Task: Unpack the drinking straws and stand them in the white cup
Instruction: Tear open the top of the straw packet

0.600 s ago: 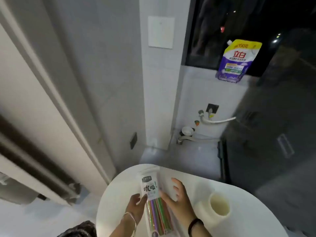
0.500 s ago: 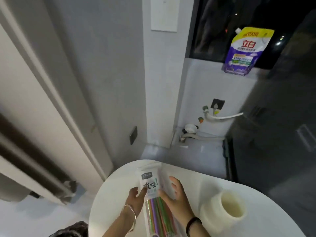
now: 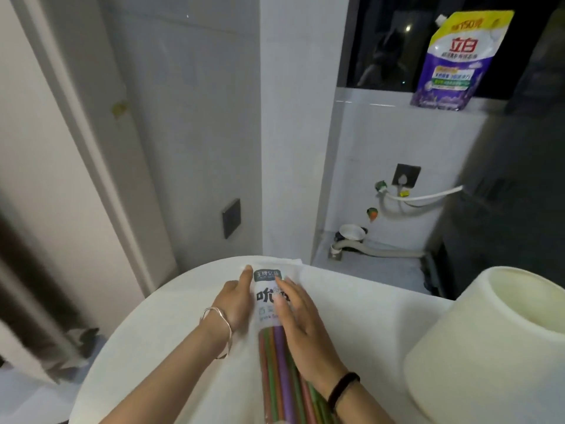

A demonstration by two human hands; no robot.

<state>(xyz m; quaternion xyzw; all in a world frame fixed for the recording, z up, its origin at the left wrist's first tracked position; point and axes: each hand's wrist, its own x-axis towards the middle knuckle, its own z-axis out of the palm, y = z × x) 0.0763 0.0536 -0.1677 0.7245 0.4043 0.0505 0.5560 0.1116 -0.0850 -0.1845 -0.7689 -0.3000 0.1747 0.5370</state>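
The sealed pack of drinking straws (image 3: pixel 268 304) lies flat on the round white bench (image 3: pixel 146 347), its printed label end pointing away from the person and the coloured straws showing through the clear wrap nearer the wrists. The left hand (image 3: pixel 235 304) sits against the pack's left edge, with its index finger straight and reaching to the top corner of the label. The other left fingers (image 3: pixel 228 285) are loosely bent on the bench. The pack hides the thumb, so it cannot be told whether this hand grips the pack. The right hand (image 3: pixel 301 328) lies on top of the pack, fingers (image 3: pixel 289 293) straight, close together and pressed flat over the label, holding nothing. A thin bracelet (image 3: pixel 220 319) circles the left wrist and a black band (image 3: pixel 344 390) the right. The white cup (image 3: pixel 489 347) stands upright and open-mouthed on the bench, well to the right of the right fingers. Far beyond the fingertips, a purple detergent pouch (image 3: pixel 458 59) stands on the window ledge.
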